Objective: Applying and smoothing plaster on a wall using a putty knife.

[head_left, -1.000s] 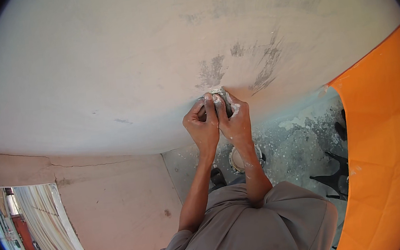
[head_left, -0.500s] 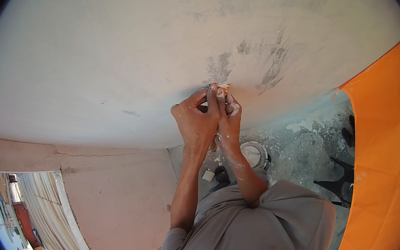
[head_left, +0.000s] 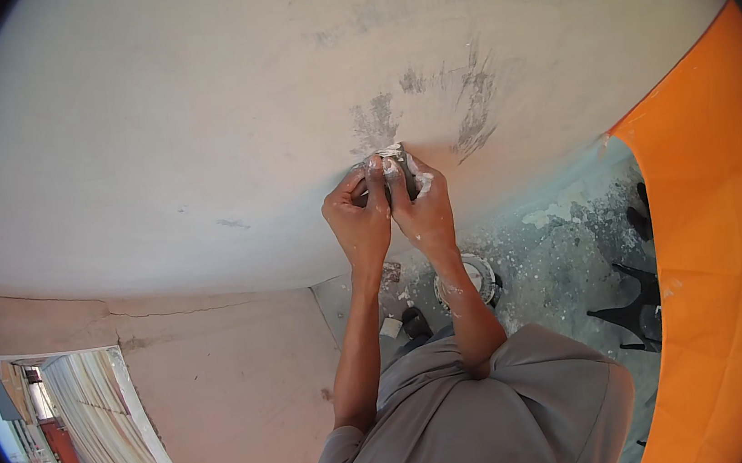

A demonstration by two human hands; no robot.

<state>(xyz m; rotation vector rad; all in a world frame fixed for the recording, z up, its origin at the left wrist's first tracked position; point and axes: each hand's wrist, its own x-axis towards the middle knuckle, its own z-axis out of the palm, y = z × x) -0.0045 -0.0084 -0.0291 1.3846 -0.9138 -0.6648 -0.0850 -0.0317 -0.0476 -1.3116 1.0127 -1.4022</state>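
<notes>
Both my hands meet close against the pale plastered wall (head_left: 193, 114). Between them is a small flat dark piece (head_left: 407, 169), with thick white paste along its upper edge; its exact kind I cannot make out. My left hand (head_left: 360, 219) pinches it from the left, thumb on its near face. From the right, my right hand (head_left: 426, 207) grips it with thumb and fingers, white paste smeared on the skin. Grey scuffed patches (head_left: 374, 119) mark the wall just beyond the fingertips. Hidden behind the hands is the lower part of the piece.
A round bucket (head_left: 483, 266) of whitish stuff stands on the paint-spotted floor (head_left: 539, 258) below my right forearm. Near my feet lie a white block (head_left: 390, 327) and a brown one (head_left: 391, 271). An orange sheet (head_left: 710, 238) hangs at right, beside a black chair (head_left: 633, 302).
My hands have spread slightly apart around the piece, and its dark face now shows where an orange-brown part showed before. The wall marks have shifted left in view.
</notes>
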